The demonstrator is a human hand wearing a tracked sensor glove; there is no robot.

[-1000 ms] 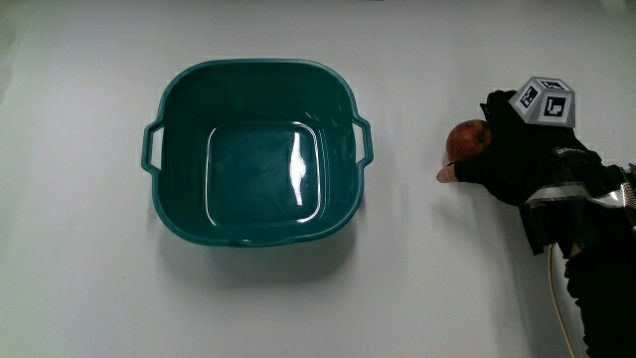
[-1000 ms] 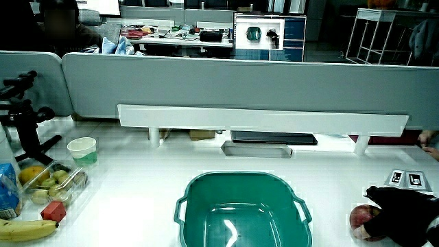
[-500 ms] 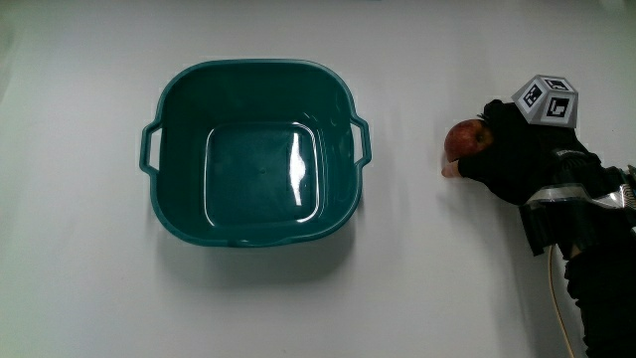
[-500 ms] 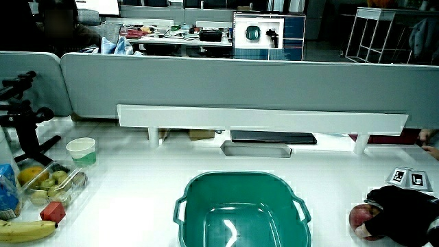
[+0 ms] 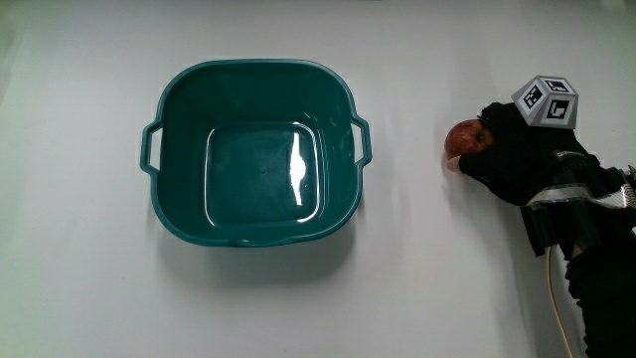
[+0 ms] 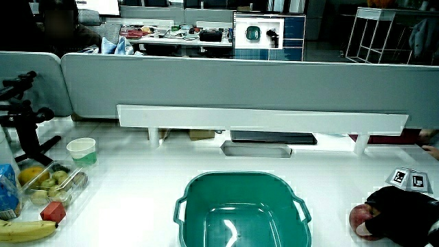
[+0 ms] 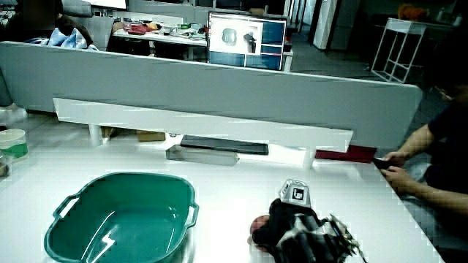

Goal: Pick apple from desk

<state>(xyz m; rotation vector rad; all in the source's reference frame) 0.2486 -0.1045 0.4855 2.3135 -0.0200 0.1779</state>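
Note:
A red apple rests on the white table beside the teal basin. The gloved hand lies over the apple with its fingers curled around it, and the patterned cube sits on its back. The glove hides most of the apple. In both side views the apple peeks out from under the black glove, between the hand and the basin.
The empty teal basin has two handles. A tray of fruit, a banana and a paper cup stand at the table's edge. A low grey partition with a white shelf borders the table.
The fingers have closed further round the apple, and the bare thumb tip that stuck out beside it is now tucked in. The basin has not moved.

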